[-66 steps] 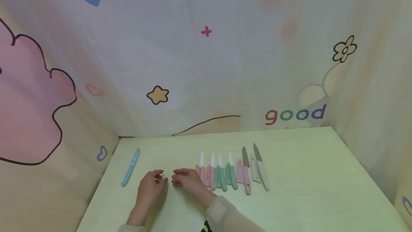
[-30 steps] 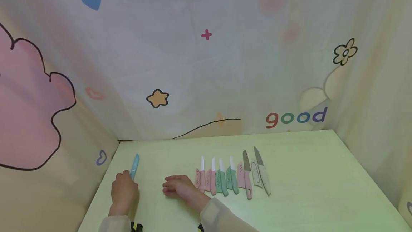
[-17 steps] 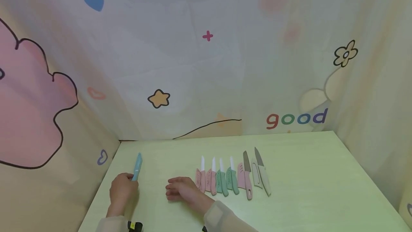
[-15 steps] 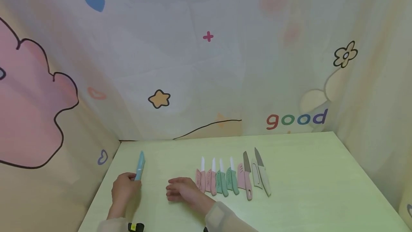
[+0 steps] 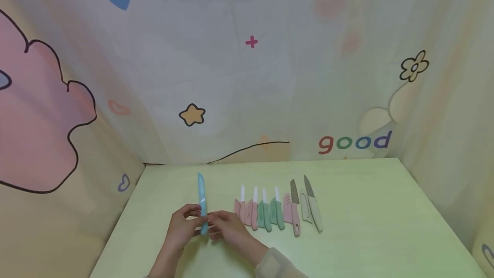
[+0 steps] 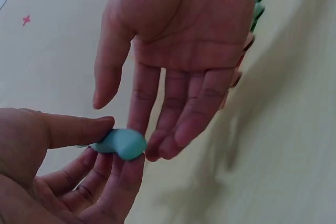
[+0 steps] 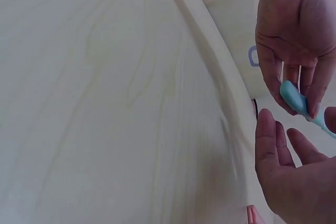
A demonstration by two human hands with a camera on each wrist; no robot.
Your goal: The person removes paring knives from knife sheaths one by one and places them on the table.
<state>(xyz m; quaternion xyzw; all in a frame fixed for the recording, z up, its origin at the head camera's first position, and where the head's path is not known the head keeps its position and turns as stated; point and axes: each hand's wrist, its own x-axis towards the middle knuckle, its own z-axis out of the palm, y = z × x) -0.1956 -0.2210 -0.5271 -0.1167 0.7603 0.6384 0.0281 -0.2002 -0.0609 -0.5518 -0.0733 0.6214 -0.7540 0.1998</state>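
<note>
My left hand (image 5: 183, 227) pinches a light blue sheathed knife (image 5: 201, 196) by its handle, thumb on one side and fingers on the other. The knife points away from me, left of the row of other knives. In the left wrist view the rounded butt of the handle (image 6: 126, 143) sticks out past the left fingertips. My right hand (image 5: 233, 228) is just right of that handle, its fingers loosely extended and not wrapped round it. Seen from the right wrist, the right fingers (image 7: 266, 137) lie close below the handle.
Several knives lie in a row to the right, each beside its sheath: pink-handled ones (image 5: 254, 218), green-handled ones (image 5: 267, 220), a larger pink knife (image 5: 295, 218) and a cream knife (image 5: 315, 213). A printed curtain (image 5: 251, 98) rises behind the pale green table (image 5: 366, 218).
My left hand has picked up the blue knife from the table's left side and carried it right to the middle. My right hand has shifted slightly right and stays near it.
</note>
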